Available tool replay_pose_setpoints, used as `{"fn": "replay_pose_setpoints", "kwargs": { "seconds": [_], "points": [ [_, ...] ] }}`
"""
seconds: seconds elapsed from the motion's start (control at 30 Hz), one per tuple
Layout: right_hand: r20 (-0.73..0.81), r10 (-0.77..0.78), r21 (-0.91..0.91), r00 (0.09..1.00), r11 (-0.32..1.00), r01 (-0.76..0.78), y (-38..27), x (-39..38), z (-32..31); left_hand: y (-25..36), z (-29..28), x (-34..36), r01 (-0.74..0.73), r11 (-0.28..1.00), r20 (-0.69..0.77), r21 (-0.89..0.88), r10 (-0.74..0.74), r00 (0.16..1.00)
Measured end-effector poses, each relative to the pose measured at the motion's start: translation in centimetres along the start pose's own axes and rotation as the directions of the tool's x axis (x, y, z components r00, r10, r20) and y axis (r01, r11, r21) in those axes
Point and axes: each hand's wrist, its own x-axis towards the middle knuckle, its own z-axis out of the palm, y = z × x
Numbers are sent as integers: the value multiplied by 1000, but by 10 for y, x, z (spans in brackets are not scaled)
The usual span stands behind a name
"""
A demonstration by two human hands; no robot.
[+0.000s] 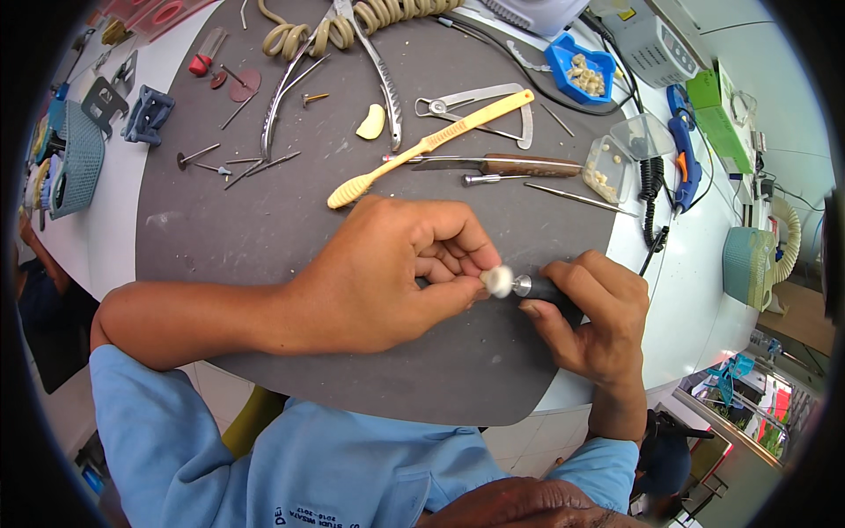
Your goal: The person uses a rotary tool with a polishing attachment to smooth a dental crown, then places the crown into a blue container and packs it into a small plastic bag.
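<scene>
My left hand (387, 273) pinches a small pale piece (486, 280) between thumb and fingertips, largely hidden by them. Against it is a blurred white wheel (500, 282) on the metal tip of a black handpiece (550, 290), gripped by my right hand (598, 317). Both hands are over the grey mat (378, 378). Just beyond them lie a yellow brush (440, 139), a wooden-handled tool (519, 165) and slim metal instruments (572, 195).
Pliers (387, 97), a metal caliper (480, 114), burs (246, 172), coiled hoses (370, 18), a blue tray (581, 70), a clear box (600, 180) and a glue gun (685, 158) surround the work. Another person's arm (44, 255) is at the far left.
</scene>
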Motion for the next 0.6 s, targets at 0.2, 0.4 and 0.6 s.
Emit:
{"fn": "replay_pose_setpoints", "kwargs": {
  "seconds": [0.2, 0.4, 0.6],
  "points": [
    [9, -19, 5, 1000, 1000, 19, 1, 0, -1, 0, 0, 0, -19, 1000, 9, -2, 19, 1000],
    [34, 2, -11, 999, 1000, -2, -1, 1, -5, -1, 0, 0, -12, 1000, 4, 4, 12, 1000],
    [20, -12, 6, 1000, 1000, 12, 1, 0, -3, -1, 0, 0, -14, 1000, -2, 14, 14, 1000]
  ]
}}
